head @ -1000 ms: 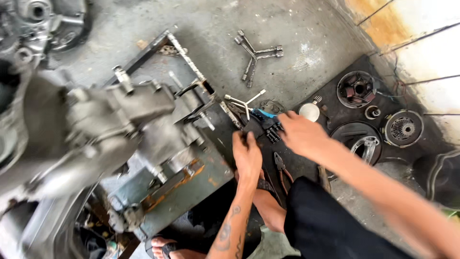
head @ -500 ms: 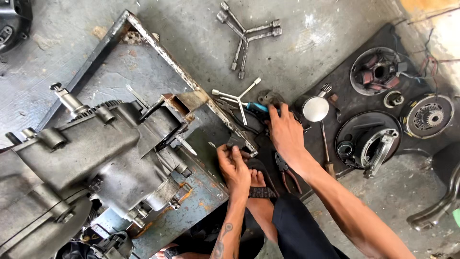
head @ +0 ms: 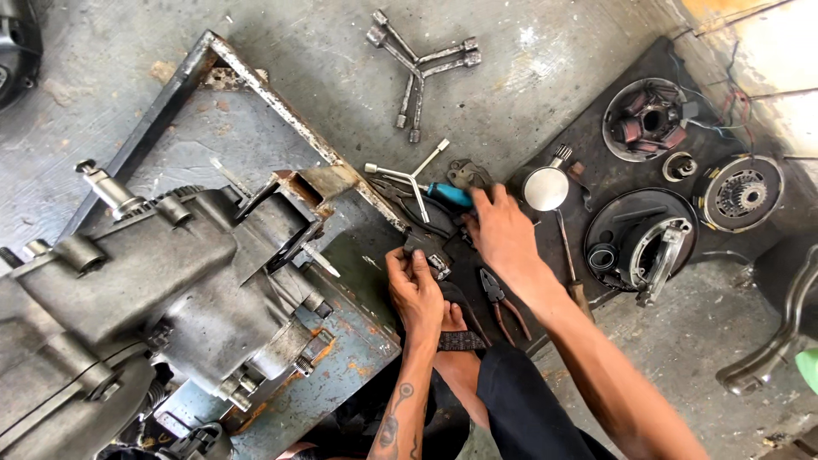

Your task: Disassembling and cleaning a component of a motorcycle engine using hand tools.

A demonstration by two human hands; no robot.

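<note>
1. The right hand [head: 504,237] lies fingers-down over a blue-handled tool [head: 449,196] on the floor, touching it; whether it grips it I cannot tell.
2. The left hand [head: 415,288] is curled around a small dark metal part [head: 429,252] at the edge of the steel stand [head: 256,85].
3. Pliers [head: 501,297] lie just beside both wrists.
4. An engine case [head: 145,290] sits on the stand, to the left.
5. A three-armed wrench [head: 419,70] lies well apart, farther out.
</note>
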